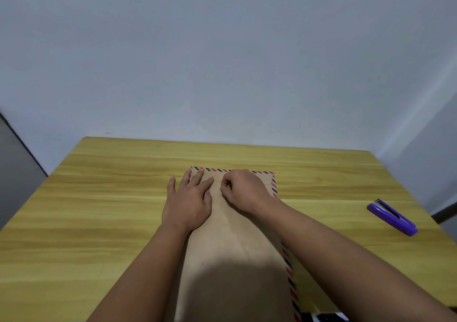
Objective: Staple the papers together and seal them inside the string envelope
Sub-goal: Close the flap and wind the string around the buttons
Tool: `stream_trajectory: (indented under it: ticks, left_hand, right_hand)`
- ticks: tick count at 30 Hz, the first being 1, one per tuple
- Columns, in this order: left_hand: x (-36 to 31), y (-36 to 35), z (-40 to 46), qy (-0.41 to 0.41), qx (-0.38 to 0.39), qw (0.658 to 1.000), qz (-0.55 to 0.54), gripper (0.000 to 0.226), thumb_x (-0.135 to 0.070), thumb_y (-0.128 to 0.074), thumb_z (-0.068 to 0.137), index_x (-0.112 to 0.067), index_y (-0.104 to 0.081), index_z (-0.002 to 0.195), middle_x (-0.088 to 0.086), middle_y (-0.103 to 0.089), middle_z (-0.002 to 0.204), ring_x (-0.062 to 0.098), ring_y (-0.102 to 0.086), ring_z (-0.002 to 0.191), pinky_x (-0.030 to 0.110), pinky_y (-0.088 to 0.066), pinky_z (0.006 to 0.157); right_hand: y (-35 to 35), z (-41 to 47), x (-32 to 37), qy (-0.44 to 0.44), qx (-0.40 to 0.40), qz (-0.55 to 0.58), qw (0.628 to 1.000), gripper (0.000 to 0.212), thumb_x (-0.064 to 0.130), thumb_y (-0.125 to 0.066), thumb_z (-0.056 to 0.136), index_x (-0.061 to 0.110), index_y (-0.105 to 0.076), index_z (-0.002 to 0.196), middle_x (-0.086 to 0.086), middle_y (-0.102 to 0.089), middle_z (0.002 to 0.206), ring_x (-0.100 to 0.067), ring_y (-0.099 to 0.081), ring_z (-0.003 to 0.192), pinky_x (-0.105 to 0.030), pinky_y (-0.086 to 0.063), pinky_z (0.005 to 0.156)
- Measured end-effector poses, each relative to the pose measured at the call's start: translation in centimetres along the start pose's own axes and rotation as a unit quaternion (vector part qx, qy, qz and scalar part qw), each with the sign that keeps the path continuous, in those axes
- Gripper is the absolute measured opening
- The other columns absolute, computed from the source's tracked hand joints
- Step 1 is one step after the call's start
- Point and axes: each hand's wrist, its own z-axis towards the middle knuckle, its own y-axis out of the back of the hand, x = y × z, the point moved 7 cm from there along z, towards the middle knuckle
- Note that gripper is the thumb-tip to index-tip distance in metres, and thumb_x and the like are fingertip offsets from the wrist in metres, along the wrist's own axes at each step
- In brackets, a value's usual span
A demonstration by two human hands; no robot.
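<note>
Papers out of sight, stapler [392, 216] aside: left hand [189, 201] fingers spread flat on envelope [232, 242]; right hand [243, 189] fingers pinch its string [223, 182]; sealing apparently underway.

The string envelope [237, 242] is brown kraft paper with a red-and-blue striped border, lying flat and lengthwise under both hands, its far end just past the fingertips. A thin string [223, 182] shows near that end, between the two hands, beside the curled right one. The purple stapler [392, 217] lies closed, well off to the right of the right hand.
</note>
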Motion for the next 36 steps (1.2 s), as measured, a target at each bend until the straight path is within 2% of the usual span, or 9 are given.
stream_trajectory:
  ticks: [5, 9, 15, 18, 21, 23, 28, 31, 36]
  left_hand:
    - [0.1, -0.1, 0.0, 0.001, -0.002, 1.0, -0.001, 0.051, -0.037, -0.032, 0.101, -0.039, -0.041, 0.151, -0.01, -0.025, 0.167, 0.018, -0.008, 0.157, 0.058, -0.004, 0.124]
    - [0.1, -0.1, 0.0, 0.005, 0.0, 1.0, 0.008, 0.052, -0.038, -0.03, 0.1, -0.039, -0.04, 0.151, -0.01, -0.025, 0.167, 0.018, -0.009, 0.157, 0.057, -0.004, 0.124]
    - [0.1, -0.1, 0.0, 0.005, -0.004, 1.0, 0.004, 0.051, -0.038, -0.031, 0.1, -0.039, -0.042, 0.151, -0.01, -0.026, 0.166, 0.018, -0.01, 0.157, 0.057, -0.003, 0.124]
    - [0.1, -0.1, 0.0, 0.005, -0.003, 1.0, 0.001, 0.052, -0.038, -0.03, 0.1, -0.039, -0.042, 0.151, -0.01, -0.026, 0.166, 0.018, -0.01, 0.157, 0.057, -0.003, 0.124]
    - [0.0, 0.0, 0.0, 0.008, 0.001, 1.0, 0.003, 0.051, -0.037, -0.031, 0.101, -0.039, -0.04, 0.151, -0.01, -0.025, 0.166, 0.018, -0.008, 0.157, 0.056, -0.002, 0.124]
    - [0.0, 0.0, 0.0, 0.008, 0.001, 1.0, 0.005, 0.051, -0.037, -0.031, 0.101, -0.039, -0.04, 0.152, -0.01, -0.025, 0.167, 0.018, -0.008, 0.157, 0.056, -0.002, 0.124]
    - [0.0, 0.1, 0.0, 0.007, 0.002, 1.0, 0.001, 0.051, -0.037, -0.031, 0.101, -0.039, -0.04, 0.152, -0.011, -0.024, 0.167, 0.017, -0.007, 0.157, 0.055, -0.001, 0.125]
    - [0.0, 0.0, 0.0, 0.007, 0.003, 1.0, 0.005, 0.053, -0.038, -0.028, 0.1, -0.04, -0.039, 0.151, -0.011, -0.024, 0.167, 0.017, -0.008, 0.157, 0.056, -0.002, 0.124]
    - [0.0, 0.0, 0.0, 0.008, 0.002, 1.0, 0.003, 0.052, -0.037, -0.031, 0.101, -0.039, -0.039, 0.152, -0.01, -0.024, 0.167, 0.017, -0.007, 0.157, 0.056, -0.002, 0.125]
  right_hand:
    - [0.2, -1.5, 0.2, 0.045, 0.003, -0.024, 0.999, 0.023, 0.023, -0.058, 0.097, 0.018, -0.08, 0.098, -0.003, -0.075, 0.1, -0.027, -0.068, 0.093, -0.043, -0.058, 0.078]
    - [1.4, -2.5, -1.3, 0.034, 0.034, -0.023, 0.999, 0.021, 0.017, -0.061, 0.092, 0.019, -0.082, 0.095, 0.002, -0.079, 0.099, -0.02, -0.069, 0.092, -0.038, -0.058, 0.078]
    - [3.0, -2.8, -4.2, 0.007, 0.054, -0.051, 0.997, 0.02, 0.019, -0.063, 0.093, 0.02, -0.083, 0.097, 0.005, -0.08, 0.098, -0.019, -0.07, 0.093, -0.031, -0.055, 0.076]
    - [3.0, -2.9, -4.6, 0.027, 0.056, -0.058, 0.996, 0.019, 0.02, -0.064, 0.093, 0.018, -0.082, 0.095, 0.004, -0.076, 0.098, -0.02, -0.067, 0.093, -0.034, -0.054, 0.076]
    - [2.3, -3.4, -3.7, 0.065, 0.036, -0.047, 0.996, 0.015, 0.025, -0.065, 0.094, 0.02, -0.08, 0.094, 0.006, -0.069, 0.107, -0.016, -0.065, 0.096, -0.038, -0.057, 0.078]
    - [1.6, -3.7, -2.7, 0.1, 0.006, -0.044, 0.994, 0.015, 0.024, -0.064, 0.094, 0.02, -0.078, 0.094, 0.008, -0.072, 0.108, -0.015, -0.067, 0.097, -0.037, -0.057, 0.077]
    - [0.4, -3.9, -0.9, 0.151, -0.049, -0.087, 0.983, 0.017, 0.023, -0.057, 0.093, 0.019, -0.073, 0.092, 0.006, -0.073, 0.091, -0.02, -0.065, 0.084, -0.035, -0.053, 0.063]
    - [0.3, -3.8, -0.7, 0.16, -0.054, -0.105, 0.98, 0.016, 0.024, -0.055, 0.094, 0.017, -0.069, 0.089, 0.004, -0.071, 0.087, -0.022, -0.063, 0.081, -0.035, -0.049, 0.06]
    - [-0.3, -3.8, -0.8, 0.132, -0.063, -0.075, 0.986, 0.017, 0.026, -0.057, 0.095, 0.02, -0.072, 0.092, 0.006, -0.072, 0.087, -0.021, -0.064, 0.084, -0.034, -0.049, 0.064]
